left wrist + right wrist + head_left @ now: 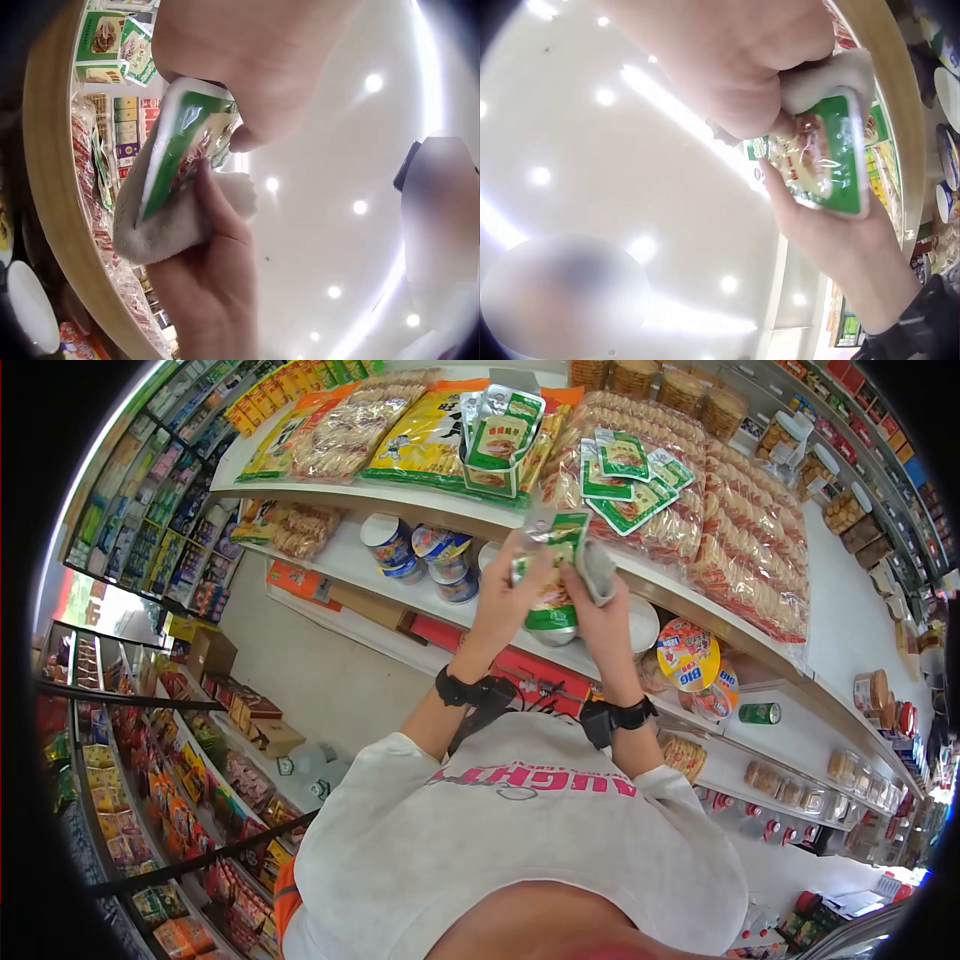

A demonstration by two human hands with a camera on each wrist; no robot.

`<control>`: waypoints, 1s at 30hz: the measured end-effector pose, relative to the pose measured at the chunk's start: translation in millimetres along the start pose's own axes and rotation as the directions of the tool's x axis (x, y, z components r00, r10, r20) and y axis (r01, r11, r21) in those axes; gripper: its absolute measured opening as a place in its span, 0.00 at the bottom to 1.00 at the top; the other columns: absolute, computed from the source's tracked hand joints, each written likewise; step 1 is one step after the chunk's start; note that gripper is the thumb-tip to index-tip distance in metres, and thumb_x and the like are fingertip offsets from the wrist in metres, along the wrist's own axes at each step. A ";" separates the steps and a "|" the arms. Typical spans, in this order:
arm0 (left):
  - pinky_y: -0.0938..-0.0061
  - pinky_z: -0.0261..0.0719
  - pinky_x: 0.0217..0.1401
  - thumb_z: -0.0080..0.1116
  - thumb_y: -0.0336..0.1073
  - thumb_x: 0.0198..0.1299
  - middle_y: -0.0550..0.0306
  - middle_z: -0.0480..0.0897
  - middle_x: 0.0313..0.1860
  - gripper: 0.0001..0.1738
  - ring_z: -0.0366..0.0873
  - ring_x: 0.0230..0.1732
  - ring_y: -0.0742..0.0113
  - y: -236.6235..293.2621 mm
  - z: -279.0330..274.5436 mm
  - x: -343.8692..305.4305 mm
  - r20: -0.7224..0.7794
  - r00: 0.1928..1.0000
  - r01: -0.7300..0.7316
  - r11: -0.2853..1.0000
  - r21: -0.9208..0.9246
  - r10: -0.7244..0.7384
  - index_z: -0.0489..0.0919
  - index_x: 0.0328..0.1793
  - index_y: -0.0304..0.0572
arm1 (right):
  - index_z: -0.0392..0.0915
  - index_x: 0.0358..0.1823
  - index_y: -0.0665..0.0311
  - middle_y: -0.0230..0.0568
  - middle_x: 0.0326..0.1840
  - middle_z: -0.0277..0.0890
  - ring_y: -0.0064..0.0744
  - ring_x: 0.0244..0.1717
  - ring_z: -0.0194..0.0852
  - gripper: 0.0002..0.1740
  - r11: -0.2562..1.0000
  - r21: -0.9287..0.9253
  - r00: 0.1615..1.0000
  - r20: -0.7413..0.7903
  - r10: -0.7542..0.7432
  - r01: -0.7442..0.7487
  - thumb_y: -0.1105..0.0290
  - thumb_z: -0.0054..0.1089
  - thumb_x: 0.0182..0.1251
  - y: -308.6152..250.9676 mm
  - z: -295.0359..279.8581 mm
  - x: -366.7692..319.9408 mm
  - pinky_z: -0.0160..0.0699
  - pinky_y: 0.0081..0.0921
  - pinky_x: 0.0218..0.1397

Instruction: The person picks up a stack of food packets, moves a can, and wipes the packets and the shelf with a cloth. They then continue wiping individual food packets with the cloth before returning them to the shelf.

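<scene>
Both hands hold a green-and-white food packet (550, 617) in front of the shelf edge. On its left side, the left hand (512, 592) grips it, with the thumb lying on the printed face (814, 157). The right hand (602, 618) holds a pale grey cloth (597, 568) folded around the packet's other edge, its thumb pressed on the front. In the left wrist view the cloth (154, 229) wraps behind and below the packet (187, 139). The fingers behind the packet are mostly hidden.
Similar packets (630, 485) lie on bagged round crackers (740, 550) on the upper shelf. A green box (490, 475) holds more packets beside yellow bags (415, 435). Below stand tubs (440, 550), noodle bowls (688, 655) and a green can (760, 713). The wooden shelf edge (400, 502) runs behind the hands.
</scene>
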State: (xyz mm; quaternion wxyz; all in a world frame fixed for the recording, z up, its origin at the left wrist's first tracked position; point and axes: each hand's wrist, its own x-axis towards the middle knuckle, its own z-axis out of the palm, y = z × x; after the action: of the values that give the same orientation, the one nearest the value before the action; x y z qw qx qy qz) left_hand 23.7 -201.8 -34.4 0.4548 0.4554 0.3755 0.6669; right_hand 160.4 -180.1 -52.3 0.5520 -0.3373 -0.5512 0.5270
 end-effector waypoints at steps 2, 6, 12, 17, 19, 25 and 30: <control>0.79 0.80 0.48 0.55 0.38 0.76 0.59 0.84 0.49 0.16 0.80 0.46 0.78 -0.5 -1.6 -0.9 -0.057 0.990 0.112 0.972 -0.208 -0.126 0.77 0.61 0.34 | 0.81 0.51 0.70 0.34 0.43 0.84 0.18 0.43 0.75 0.12 0.993 -0.119 0.999 -0.037 -0.019 0.015 0.70 0.64 0.72 14.7 -2.9 -0.9 0.75 0.22 0.47; 0.80 0.82 0.49 0.52 0.39 0.78 0.57 0.85 0.52 0.18 0.83 0.47 0.78 12.2 12.4 12.9 -0.156 0.985 0.036 0.968 -0.249 -0.077 0.76 0.64 0.34 | 0.75 0.62 0.69 0.43 0.57 0.79 0.28 0.53 0.77 0.18 0.981 -0.161 0.976 -0.169 -0.137 0.110 0.74 0.56 0.73 42.4 -24.8 -0.3 0.77 0.28 0.56; 0.64 0.56 0.81 0.33 0.54 0.81 0.54 0.65 0.79 0.33 0.60 0.80 0.62 -18.9 24.6 -9.0 -0.001 0.965 0.255 0.937 -0.241 -0.262 0.57 0.82 0.39 | 0.67 0.70 0.68 0.57 0.74 0.66 0.57 0.79 0.55 0.28 0.801 -0.374 0.882 0.143 -0.449 0.468 0.69 0.53 0.70 -18.6 11.1 3.7 0.47 0.49 0.82; 0.63 0.53 0.83 0.30 0.55 0.82 0.52 0.59 0.82 0.36 0.57 0.81 0.59 -45.7 -8.7 -4.7 0.134 0.981 0.166 0.961 -0.221 -0.138 0.49 0.85 0.40 | 0.68 0.73 0.61 0.44 0.81 0.60 0.53 0.81 0.52 0.30 0.753 -0.532 0.912 0.102 -0.397 0.388 0.66 0.55 0.70 -8.2 -2.9 56.4 0.43 0.51 0.84; 0.64 0.59 0.80 0.34 0.57 0.80 0.52 0.66 0.78 0.35 0.65 0.77 0.60 -25.6 -11.4 20.9 -0.035 0.965 0.230 0.903 -0.362 -0.260 0.56 0.82 0.40 | 0.68 0.73 0.61 0.44 0.80 0.61 0.52 0.80 0.54 0.30 0.688 -0.577 0.887 0.156 -0.436 0.440 0.65 0.56 0.70 -5.0 25.6 27.3 0.46 0.50 0.83; 0.65 0.65 0.75 0.40 0.55 0.80 0.53 0.73 0.70 0.31 0.71 0.70 0.62 1.4 -7.3 22.3 0.172 0.940 0.340 0.807 -0.482 -0.293 0.66 0.75 0.36 | 0.68 0.73 0.62 0.49 0.79 0.61 0.52 0.81 0.52 0.31 0.521 -0.769 0.886 0.126 -0.445 0.371 0.64 0.59 0.69 -28.0 44.1 43.0 0.48 0.48 0.82; 0.70 0.72 0.66 0.40 0.45 0.82 0.51 0.79 0.61 0.26 0.76 0.60 0.68 -16.2 -40.0 27.6 0.286 0.934 0.216 0.976 0.023 -0.214 0.69 0.73 0.30 | 0.67 0.71 0.69 0.52 0.64 0.72 0.40 0.68 0.68 0.29 0.963 0.240 0.934 -0.303 0.191 -0.119 0.60 0.57 0.76 -18.4 32.1 38.7 0.66 0.31 0.70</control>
State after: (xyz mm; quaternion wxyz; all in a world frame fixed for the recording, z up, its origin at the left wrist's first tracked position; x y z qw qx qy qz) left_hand -14.8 -174.1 -54.1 0.5764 0.5016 0.3502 0.5417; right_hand 126.9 -153.9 -19.6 0.6249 -0.3992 -0.3636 0.5639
